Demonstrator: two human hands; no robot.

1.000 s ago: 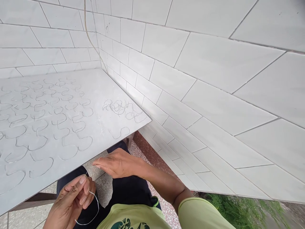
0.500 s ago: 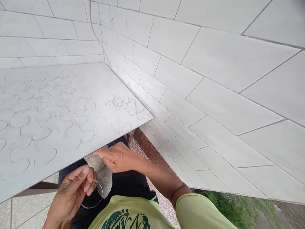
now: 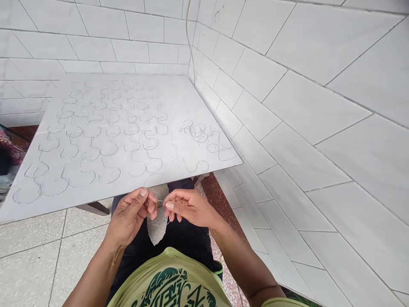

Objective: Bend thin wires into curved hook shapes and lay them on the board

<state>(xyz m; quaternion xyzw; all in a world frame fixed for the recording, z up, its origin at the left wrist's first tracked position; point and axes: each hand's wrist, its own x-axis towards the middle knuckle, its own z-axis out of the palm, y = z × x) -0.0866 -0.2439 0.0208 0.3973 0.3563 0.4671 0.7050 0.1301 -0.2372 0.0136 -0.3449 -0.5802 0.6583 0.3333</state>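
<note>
My left hand (image 3: 136, 211) is pinched shut on a thin, curved piece of wire (image 3: 162, 225) just past the table's near edge, above my lap. Close on its right, my right hand (image 3: 187, 207) has its thumb and fingers closed on the same wire. The wire bends in a loop between and below the fingertips; part of it is hidden behind them. On the white tabletop (image 3: 179, 98) lie many S-shaped wire pieces (image 3: 108, 175) in rows. A tangled heap of wires (image 3: 200, 132) sits toward the right corner, with a single bent wire (image 3: 195, 166) in front of it.
White tiled walls (image 3: 287, 106) meet behind the table and run along its right side. A pale cable (image 3: 188, 34) hangs down the corner. Below are a table leg (image 3: 94, 208) and speckled floor tiles (image 3: 35, 256). Dark and patterned items (image 3: 11, 153) lie at far left.
My right hand has come down and in beside my left hand and now grips the wire too. The view has swung left, showing more of the table.
</note>
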